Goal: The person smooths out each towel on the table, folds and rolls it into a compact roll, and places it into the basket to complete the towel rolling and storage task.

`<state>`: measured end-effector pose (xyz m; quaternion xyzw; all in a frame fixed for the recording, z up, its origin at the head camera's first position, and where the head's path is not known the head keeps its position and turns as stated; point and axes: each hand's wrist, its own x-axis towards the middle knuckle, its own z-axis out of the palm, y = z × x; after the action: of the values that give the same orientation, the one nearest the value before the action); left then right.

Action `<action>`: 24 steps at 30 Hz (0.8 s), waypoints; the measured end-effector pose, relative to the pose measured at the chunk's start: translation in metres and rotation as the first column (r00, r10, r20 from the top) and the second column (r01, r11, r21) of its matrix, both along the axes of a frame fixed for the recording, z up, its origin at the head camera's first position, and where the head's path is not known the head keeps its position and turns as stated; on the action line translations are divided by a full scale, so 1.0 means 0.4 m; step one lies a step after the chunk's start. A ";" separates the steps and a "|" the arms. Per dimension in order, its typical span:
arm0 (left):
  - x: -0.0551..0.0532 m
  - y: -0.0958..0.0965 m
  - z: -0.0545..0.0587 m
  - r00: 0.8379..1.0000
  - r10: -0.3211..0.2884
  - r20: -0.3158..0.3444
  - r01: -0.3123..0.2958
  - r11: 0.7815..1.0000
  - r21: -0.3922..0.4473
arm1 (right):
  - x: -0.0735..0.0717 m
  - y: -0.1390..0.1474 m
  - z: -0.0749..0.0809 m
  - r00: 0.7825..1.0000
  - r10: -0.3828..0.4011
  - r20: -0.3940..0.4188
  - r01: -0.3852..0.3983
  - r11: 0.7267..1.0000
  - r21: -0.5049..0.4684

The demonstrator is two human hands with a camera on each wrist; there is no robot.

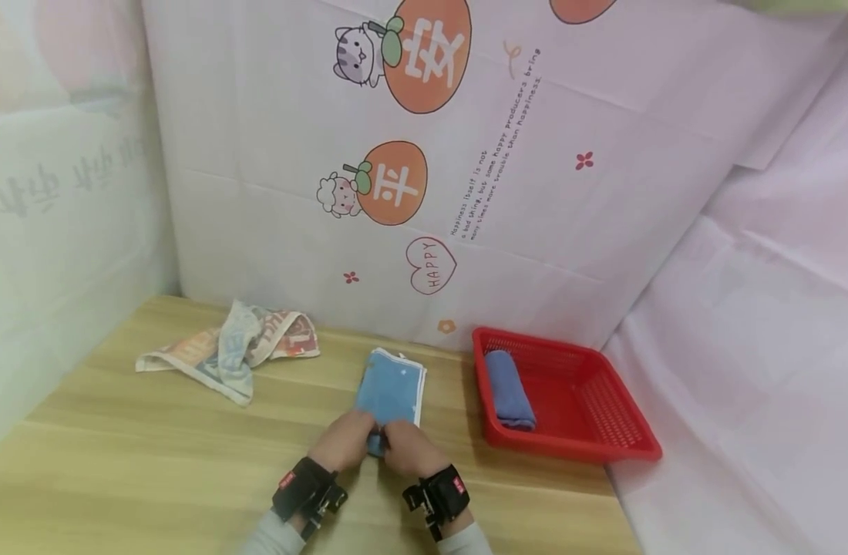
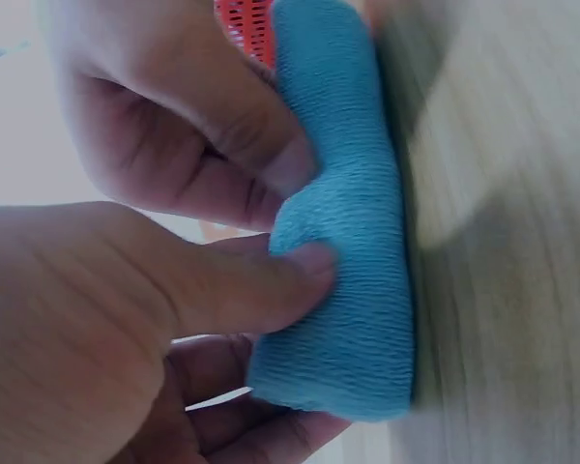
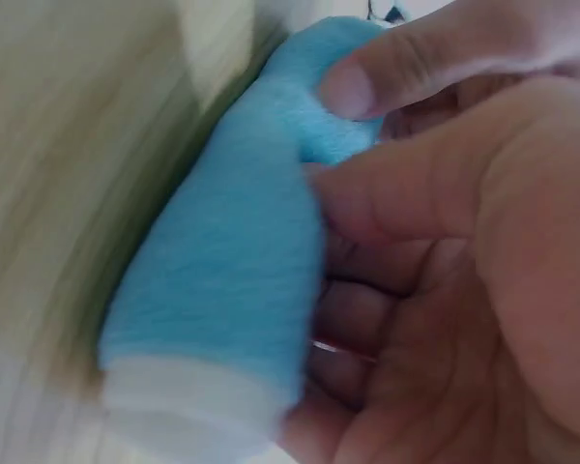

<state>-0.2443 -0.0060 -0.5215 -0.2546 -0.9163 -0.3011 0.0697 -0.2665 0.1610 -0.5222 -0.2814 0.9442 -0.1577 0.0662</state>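
Note:
A blue towel (image 1: 391, 389) with white edging lies on the table in front of me, its far part flat. Its near end is folded into a thick roll (image 2: 358, 232), seen close up in both wrist views. My left hand (image 1: 344, 441) grips this roll, thumb on top and fingers underneath. Close beside it, my right hand (image 1: 412, 449) pinches the same roll between thumb and fingers. In the right wrist view a white band (image 3: 193, 396) marks one end of the towel (image 3: 217, 242).
A crumpled printed cloth (image 1: 237, 351) lies at the back left of the wooden table (image 1: 153, 462). At the right stands a red plastic basket (image 1: 570, 447) with a rolled blue-purple towel (image 1: 509, 389) inside. Printed white curtains (image 1: 292, 254) enclose the back and sides.

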 end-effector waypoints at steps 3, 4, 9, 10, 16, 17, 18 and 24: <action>-0.010 -0.003 -0.008 1.000 -0.014 0.025 0.014 1.000 -0.005 | -0.008 0.008 0.003 0.998 0.031 -0.045 -0.034 0.997 -0.066; -0.012 -0.002 -0.011 0.999 -0.023 0.029 0.023 1.000 -0.002 | -0.008 0.012 0.009 0.997 0.034 -0.071 -0.040 0.996 -0.082; -0.019 0.000 -0.025 0.997 -0.023 0.068 0.021 0.999 0.039 | 0.017 0.010 0.062 0.984 -0.013 -0.180 -0.004 0.996 -0.094; -0.020 0.001 -0.028 0.997 -0.018 0.076 0.014 0.998 0.060 | 0.026 0.008 0.070 0.979 -0.025 -0.200 0.010 0.997 -0.074; -0.026 0.005 -0.045 0.994 0.036 0.102 -0.051 0.989 0.142 | 0.043 -0.009 0.051 0.956 -0.013 -0.294 0.039 0.996 0.086; -0.028 0.007 -0.049 0.995 0.050 0.092 -0.063 0.988 0.144 | 0.040 -0.010 0.040 0.953 -0.012 -0.303 0.043 0.994 0.096; -0.028 0.009 -0.053 0.996 0.065 0.068 -0.074 0.987 0.142 | 0.035 -0.010 0.029 0.951 -0.015 -0.310 0.047 0.994 0.096; -0.034 0.021 -0.045 0.980 0.118 -0.159 -0.104 0.990 0.091 | 0.008 -0.014 -0.004 0.932 -0.031 -0.362 0.068 0.994 0.089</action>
<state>-0.2578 0.0023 -0.5396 -0.2240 -0.9070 -0.3124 0.1720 -0.2632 0.1554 -0.5236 -0.2779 0.9539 -0.0576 -0.0977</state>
